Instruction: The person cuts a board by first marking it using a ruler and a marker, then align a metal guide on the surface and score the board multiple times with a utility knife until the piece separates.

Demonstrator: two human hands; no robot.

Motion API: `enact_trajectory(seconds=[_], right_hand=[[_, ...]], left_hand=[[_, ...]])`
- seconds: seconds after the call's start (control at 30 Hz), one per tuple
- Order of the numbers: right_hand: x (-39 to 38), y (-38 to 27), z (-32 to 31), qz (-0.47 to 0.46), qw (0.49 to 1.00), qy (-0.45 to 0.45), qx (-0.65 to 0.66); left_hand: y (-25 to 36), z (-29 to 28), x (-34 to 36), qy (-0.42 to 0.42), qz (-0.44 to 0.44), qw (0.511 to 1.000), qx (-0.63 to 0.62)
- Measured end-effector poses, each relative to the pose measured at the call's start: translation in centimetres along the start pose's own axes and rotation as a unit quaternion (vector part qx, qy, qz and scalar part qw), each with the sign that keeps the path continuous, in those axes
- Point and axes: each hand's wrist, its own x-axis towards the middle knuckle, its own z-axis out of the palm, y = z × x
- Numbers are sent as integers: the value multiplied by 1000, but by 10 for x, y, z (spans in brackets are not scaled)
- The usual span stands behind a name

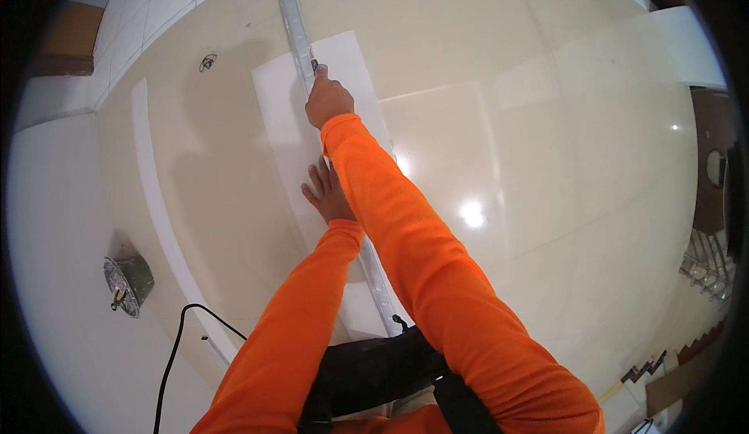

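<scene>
A long white board (275, 122) lies flat on the glossy beige floor (546, 161). Along it runs a long metal straightedge (290, 14), reaching past the board's far end. My right hand (329, 102) is closed around a utility knife (314, 64), of which only a small yellow and dark part shows, beside the straightedge. Nearer to me, my left hand (334, 193) lies flat with spread fingers on the board and against the straightedge; my right sleeve partly covers it. The knife's tip cannot be made out.
A narrow white strip (152, 168) lies to the left. Beyond it stands a smeared dark bucket (139, 278) with a tool in it. A black cable (168, 356) curves at lower left. Tangled dark wire (207, 62) lies far left. Brown steps (702, 340) are at right.
</scene>
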Motion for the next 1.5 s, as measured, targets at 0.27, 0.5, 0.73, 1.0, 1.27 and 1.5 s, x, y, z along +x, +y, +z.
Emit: enact_trajectory(seconds=[0.27,0.5,0.73,1.0,1.27,1.5], right_hand=[[-31,13,-8,22,999,-24,2],[-63,10,-2,14,1000,-20,-20],[-111,27,-1,31,999,-33,-6],[-161,39,2,44,999,-31,-5],[-174,50,2,51,998,-32,-19],[-158,46,-2,20,996,-66,-60]], left_hand=[[-1,0,-2,-2,6,999,-54],[-20,31,8,72,12,997,7],[-6,4,1,2,8,1000,-14],[-5,3,1,48,-5,998,-44],[-26,-37,5,-93,62,991,-73],[-36,-87,28,-176,158,960,152]])
